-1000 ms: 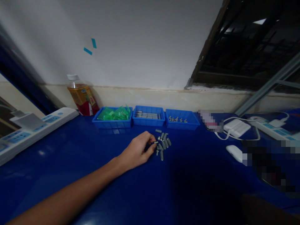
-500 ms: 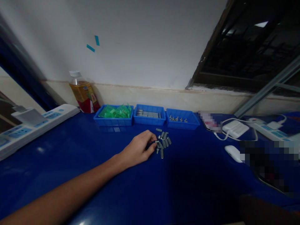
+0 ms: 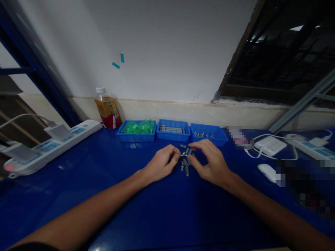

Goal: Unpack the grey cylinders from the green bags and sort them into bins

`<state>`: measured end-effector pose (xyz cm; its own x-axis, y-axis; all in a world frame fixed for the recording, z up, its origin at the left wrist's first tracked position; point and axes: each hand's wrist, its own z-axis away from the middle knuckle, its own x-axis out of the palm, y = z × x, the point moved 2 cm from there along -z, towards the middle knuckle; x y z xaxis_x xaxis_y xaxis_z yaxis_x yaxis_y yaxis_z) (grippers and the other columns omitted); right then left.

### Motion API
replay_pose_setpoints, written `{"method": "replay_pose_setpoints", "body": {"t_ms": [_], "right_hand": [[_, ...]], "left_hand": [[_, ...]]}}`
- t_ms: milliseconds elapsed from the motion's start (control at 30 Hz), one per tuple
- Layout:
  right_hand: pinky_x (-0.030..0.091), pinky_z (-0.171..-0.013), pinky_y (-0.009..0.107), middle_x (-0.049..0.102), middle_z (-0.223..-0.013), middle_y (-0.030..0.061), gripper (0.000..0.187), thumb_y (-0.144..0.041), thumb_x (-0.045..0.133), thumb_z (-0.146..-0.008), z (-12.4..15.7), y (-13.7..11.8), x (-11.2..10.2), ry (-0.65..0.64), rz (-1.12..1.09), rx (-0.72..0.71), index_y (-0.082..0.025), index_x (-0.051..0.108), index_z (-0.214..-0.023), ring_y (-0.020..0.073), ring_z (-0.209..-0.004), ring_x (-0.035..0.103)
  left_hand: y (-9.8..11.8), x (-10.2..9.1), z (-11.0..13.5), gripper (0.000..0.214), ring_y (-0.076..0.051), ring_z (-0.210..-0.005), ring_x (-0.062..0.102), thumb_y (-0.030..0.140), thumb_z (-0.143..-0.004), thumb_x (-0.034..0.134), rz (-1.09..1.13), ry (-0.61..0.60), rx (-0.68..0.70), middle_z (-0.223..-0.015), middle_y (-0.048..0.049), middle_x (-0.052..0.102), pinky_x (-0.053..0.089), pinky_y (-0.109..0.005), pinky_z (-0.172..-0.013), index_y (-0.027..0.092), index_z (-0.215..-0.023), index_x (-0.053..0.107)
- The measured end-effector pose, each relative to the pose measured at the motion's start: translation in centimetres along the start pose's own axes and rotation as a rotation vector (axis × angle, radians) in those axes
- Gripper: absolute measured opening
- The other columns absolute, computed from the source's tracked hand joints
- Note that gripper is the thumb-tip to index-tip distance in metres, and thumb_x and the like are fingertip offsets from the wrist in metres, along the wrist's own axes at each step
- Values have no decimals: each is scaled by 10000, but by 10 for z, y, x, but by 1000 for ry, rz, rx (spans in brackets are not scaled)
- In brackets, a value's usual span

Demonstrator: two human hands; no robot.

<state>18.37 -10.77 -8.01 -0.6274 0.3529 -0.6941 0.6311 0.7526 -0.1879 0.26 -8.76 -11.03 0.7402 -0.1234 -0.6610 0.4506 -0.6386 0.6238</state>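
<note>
A small pile of grey metal cylinders point(image 3: 187, 170) and small silver screw-like parts point(image 3: 182, 168) lies on the blue table between my hands. My left hand point(image 3: 165, 162), at the pile's left edge, has thumb and fingertips pinched together on a small silver metal piece point(image 3: 182, 154) that is partly hidden. From the right, my right hand point(image 3: 211, 162) reaches over the pile with thumb and fingers apart. Its fingertips are close to the cylinders, and whether they touch any is unclear. One cylinder point(image 3: 183, 146) lies apart behind the pile.
Along the wall stand three blue bins: one with green plastic bags point(image 3: 138, 126), one with metal cylinders point(image 3: 171, 129), one with small metal parts point(image 3: 204, 134). A drink bottle point(image 3: 107, 111) and power strip point(image 3: 86, 127) are left; a white charger point(image 3: 270, 145) and white case point(image 3: 267, 173) right.
My right hand has come in from the lower right to the pile. My left hand stays pinched at the pile's left side. The camera view has shifted a little to the left.
</note>
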Motion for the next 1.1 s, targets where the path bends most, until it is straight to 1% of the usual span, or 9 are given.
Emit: {"method": "replay_pose_setpoints", "body": {"t_ms": [167,300,467,567,667,767,833,967,1100], "right_hand": [[417,-699,347,637,-830,69,116,-214,485,-882,-2,-2,22,-136,38,-63,-180,586,-927,192,-768,555],[410,-704,340,633,-822,66,117,-211,476,-887,-3,-2,27,-118,16,-76,-179,581,-929,189,-771,552],[393,-690,346,642,-813,58,106,-202,486,-882,-4,4,23,-105,63,-84,-179,588,-891,185,-758,549],[391,-703,354,642,-794,53,88,-245,536,-855,-4,31,13,14,148,28,-196,605,-834,199,-769,553],[390,-734,374,641,-805,66,120,-294,555,-838,3,74,5,139,295,238,-196,618,-809,228,-813,552],[378,-736,377,647,-817,72,167,-334,550,-834,12,108,3,176,356,414,-194,629,-788,241,-835,548],[368,-733,374,647,-811,67,194,-349,541,-834,16,118,5,177,363,470,-196,631,-757,243,-838,541],[355,-755,386,648,-841,66,201,-344,525,-844,15,109,7,158,384,459,-199,636,-761,255,-888,526],[357,-774,388,646,-858,62,146,-302,527,-856,8,75,3,131,309,326,-204,626,-812,240,-899,535]], "left_hand": [[0,0,1,209,-142,-754,517,275,-940,360,6,-4,31,-805,-26,545,417,-275,-718,161,-847,509],[0,-1,0,223,-137,-759,523,283,-951,347,39,-4,10,-806,-23,544,417,-264,-724,163,-842,500],[0,-1,-1,228,-139,-777,537,287,-957,336,55,-49,-9,-821,-27,557,434,-275,-746,162,-890,515],[0,2,-1,222,-173,-875,535,283,-935,389,-51,-102,-5,-944,-62,572,439,-329,-810,169,-1077,516],[0,5,0,336,-223,-1011,493,219,-894,435,-224,-186,50,-1137,-94,531,406,-398,-868,210,-1227,477],[1,7,1,324,-230,-984,488,171,-875,421,-325,-249,77,-1111,-81,544,385,-400,-820,224,-1179,519],[0,7,1,266,-226,-943,491,165,-871,411,-351,-259,70,-1033,-69,566,368,-388,-787,210,-1091,553],[2,6,1,225,-228,-927,484,161,-834,442,-355,-254,59,-1001,-58,569,342,-383,-779,205,-1023,557],[8,3,2,272,-223,-943,485,135,-820,440,-303,-263,98,-1005,-52,579,329,-373,-801,215,-1059,541]]}}
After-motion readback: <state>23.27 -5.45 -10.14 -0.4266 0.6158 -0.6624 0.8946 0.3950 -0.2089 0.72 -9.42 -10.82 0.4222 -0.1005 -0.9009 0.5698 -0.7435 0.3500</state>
